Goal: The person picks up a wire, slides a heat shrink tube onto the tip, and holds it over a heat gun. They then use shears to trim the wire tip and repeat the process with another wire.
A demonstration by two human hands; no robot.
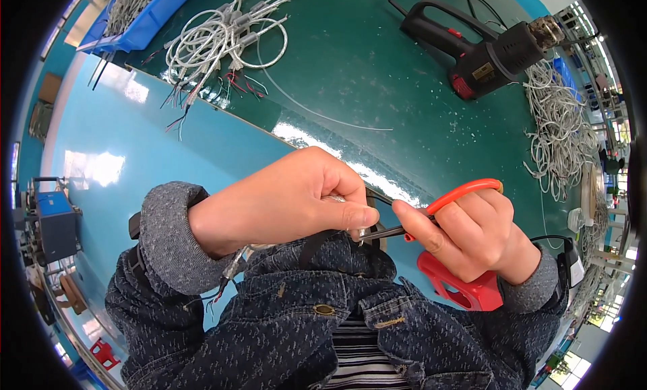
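Note:
My left hand (296, 198) is closed in a pinch, thumb against bent forefinger, on the end of a pale braided cable (364, 234). Most of that cable is hidden behind the hand. A pale cable length with loose thin wires (226, 282) at its end hangs below my left wrist, probably part of the same one. My right hand (472, 232) is wrapped round a pair of scissors (465, 191) with orange-red handles. Their dark blades point left and meet the cable end just below my left thumb. Whether the blades touch it I cannot tell.
On the green worktop (350, 73) lie a bundle of pale cables (229, 40), a black-and-red heat gun (485, 56) and a cable heap (559, 134) at right. A blue bin (141, 19) of cables stands far left. A red stool (482, 292) is below my right hand.

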